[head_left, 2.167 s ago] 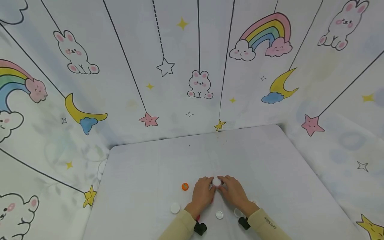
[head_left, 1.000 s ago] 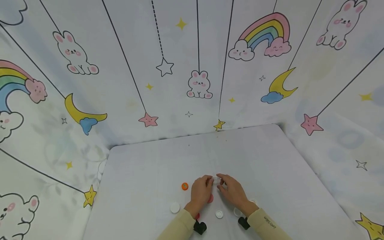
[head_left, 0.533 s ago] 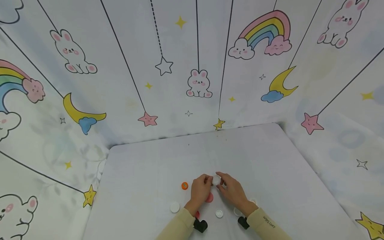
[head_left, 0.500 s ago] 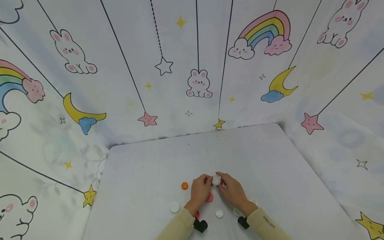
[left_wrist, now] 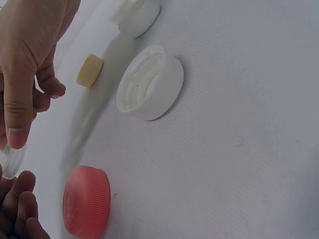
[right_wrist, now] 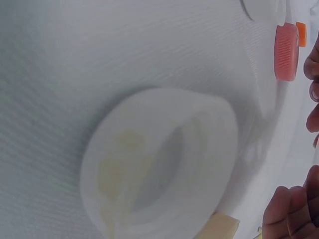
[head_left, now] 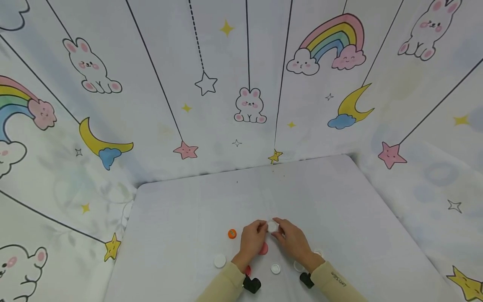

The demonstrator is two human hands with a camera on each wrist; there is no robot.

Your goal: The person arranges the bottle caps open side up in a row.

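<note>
Both hands meet over the table around a small pale bottle cap (head_left: 272, 227). The left hand (head_left: 253, 240) pinches its left edge. The right hand (head_left: 293, 241) has thumb and fingers curled against its right side. In the left wrist view the ridged, see-through rim of this bottle cap (left_wrist: 12, 162) shows between the right thumb and the left fingers (left_wrist: 22, 204). A pinkish-red bottle cap (head_left: 263, 248) lies beside the left hand. An upturned white bottle cap (head_left: 276, 269) lies between the forearms. The right wrist view shows only fingertips at its right edge.
An orange cap (head_left: 232, 234) and a large white cap (head_left: 220, 261) lie left of the left hand. Another red cap (head_left: 248, 270) is partly behind the left forearm. A white cap (head_left: 299, 266) and a yellowish cap (left_wrist: 89, 70) lie by the right wrist. A printed cloth surrounds the table.
The held cap tilted on edge, then turned flat again. The right thumb and fingers, a little apart half a second ago, have come in against it. The left hand has hardly moved.
</note>
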